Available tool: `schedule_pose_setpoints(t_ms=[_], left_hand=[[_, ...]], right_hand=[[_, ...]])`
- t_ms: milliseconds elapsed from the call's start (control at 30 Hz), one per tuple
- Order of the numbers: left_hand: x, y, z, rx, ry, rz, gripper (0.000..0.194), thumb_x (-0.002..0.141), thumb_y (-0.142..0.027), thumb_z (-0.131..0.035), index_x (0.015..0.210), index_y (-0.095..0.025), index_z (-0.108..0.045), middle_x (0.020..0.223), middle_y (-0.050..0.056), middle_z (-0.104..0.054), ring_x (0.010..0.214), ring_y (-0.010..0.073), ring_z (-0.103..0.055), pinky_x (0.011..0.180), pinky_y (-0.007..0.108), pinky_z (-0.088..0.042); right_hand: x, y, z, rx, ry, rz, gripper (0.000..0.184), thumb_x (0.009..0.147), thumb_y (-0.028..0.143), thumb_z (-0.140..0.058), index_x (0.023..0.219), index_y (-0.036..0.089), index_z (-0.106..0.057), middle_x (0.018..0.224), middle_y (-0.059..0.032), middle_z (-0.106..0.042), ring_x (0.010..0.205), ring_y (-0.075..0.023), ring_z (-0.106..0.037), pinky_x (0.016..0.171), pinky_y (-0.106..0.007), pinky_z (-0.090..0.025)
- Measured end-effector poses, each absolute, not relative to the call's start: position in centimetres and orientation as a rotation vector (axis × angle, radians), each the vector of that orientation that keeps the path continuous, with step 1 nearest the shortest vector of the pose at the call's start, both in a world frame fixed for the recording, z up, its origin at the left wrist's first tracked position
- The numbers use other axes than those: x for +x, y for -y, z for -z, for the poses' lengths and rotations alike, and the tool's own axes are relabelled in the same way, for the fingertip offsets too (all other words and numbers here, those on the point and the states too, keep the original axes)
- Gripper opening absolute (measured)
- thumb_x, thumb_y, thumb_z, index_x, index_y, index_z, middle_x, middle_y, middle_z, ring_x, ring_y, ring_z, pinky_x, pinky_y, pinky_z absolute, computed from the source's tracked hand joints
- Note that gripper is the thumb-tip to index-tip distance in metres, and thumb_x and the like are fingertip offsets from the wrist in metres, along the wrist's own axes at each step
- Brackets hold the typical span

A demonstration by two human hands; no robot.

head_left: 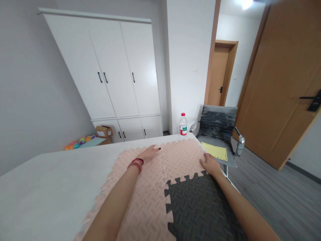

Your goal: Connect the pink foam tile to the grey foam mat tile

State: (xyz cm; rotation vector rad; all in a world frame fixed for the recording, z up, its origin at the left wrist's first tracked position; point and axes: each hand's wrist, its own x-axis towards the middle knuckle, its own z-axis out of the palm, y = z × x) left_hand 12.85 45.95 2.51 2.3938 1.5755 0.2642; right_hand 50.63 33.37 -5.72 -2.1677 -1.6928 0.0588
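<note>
Several pink foam mat tiles (147,204) with a raised pattern lie joined on a white table. A black foam mat tile (198,207) fits against them at the near right, its jigsaw teeth along the pink edges. My left hand (149,153) rests on the far pink tiles near their seam, fingers stretched out and palm down. Red bands and a dark band circle that wrist. At the right edge of the far right pink tile (182,157) lies my right hand (209,163), fingers spread and holding nothing, just past the black tile's far corner.
A clear bottle (183,125) with a red cap stands at the table's (50,187) far right corner. Beyond the right edge is a dark chair (218,124) with a yellow sheet (214,151) on its seat. A cardboard box (104,131) sits by the white cabinet (125,70).
</note>
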Motion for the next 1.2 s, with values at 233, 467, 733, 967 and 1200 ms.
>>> schedule_pose_setpoints(t_ms=[233,467,733,967,1200], left_hand=[[4.8,-33.7,-2.5,2.452,-1.519,-0.122,0.067,0.083,-0.057,-0.041,0.136,-0.015,-0.041,0.144,0.011,-0.040,0.132,0.0227,-0.036,0.111,0.033,-0.024],[4.0,-26.9,-0.6,2.379,-1.745,-0.006,0.079,0.083,-0.061,-0.036,0.145,-0.015,-0.022,0.153,0.013,-0.015,0.140,0.0306,-0.013,0.110,0.052,-0.017],[0.4,-24.8,-3.2,2.401,-1.865,-0.080,0.070,0.088,-0.052,-0.027,0.137,-0.003,-0.036,0.145,0.020,-0.034,0.135,0.0249,-0.032,0.111,0.036,-0.023],[-1.9,-19.8,-1.9,2.295,-2.177,0.042,0.057,0.086,-0.048,-0.032,0.123,-0.011,-0.053,0.135,0.018,-0.049,0.127,0.0303,-0.042,0.104,0.047,-0.029],[-5.1,-21.2,-2.9,2.274,-2.000,-0.169,0.045,0.088,-0.044,-0.028,0.106,-0.018,-0.060,0.111,0.011,-0.065,0.103,0.0223,-0.061,0.089,0.032,-0.044]], right_hand=[[50.8,-33.3,6.1,-2.157,1.705,-0.083,0.055,0.088,0.046,-0.041,0.130,0.012,-0.043,0.130,-0.0147,-0.045,0.118,-0.0277,-0.043,0.098,-0.038,-0.034],[51.0,-33.1,6.5,-2.165,1.703,-0.124,0.057,0.088,0.047,-0.041,0.133,0.011,-0.043,0.131,-0.0174,-0.044,0.119,-0.0291,-0.043,0.098,-0.041,-0.034],[51.3,-33.6,6.8,-2.150,1.762,-0.090,0.057,0.087,0.046,-0.040,0.131,0.009,-0.045,0.127,-0.0182,-0.048,0.118,-0.0294,-0.045,0.098,-0.041,-0.035],[51.8,-34.2,7.8,-2.140,1.767,-0.099,0.057,0.089,0.046,-0.036,0.131,0.009,-0.043,0.130,-0.0173,-0.046,0.120,-0.0291,-0.043,0.100,-0.041,-0.033],[51.7,-34.0,7.7,-2.127,1.767,-0.088,0.055,0.088,0.045,-0.035,0.131,0.010,-0.044,0.129,-0.0159,-0.047,0.119,-0.0275,-0.045,0.099,-0.039,-0.034]])
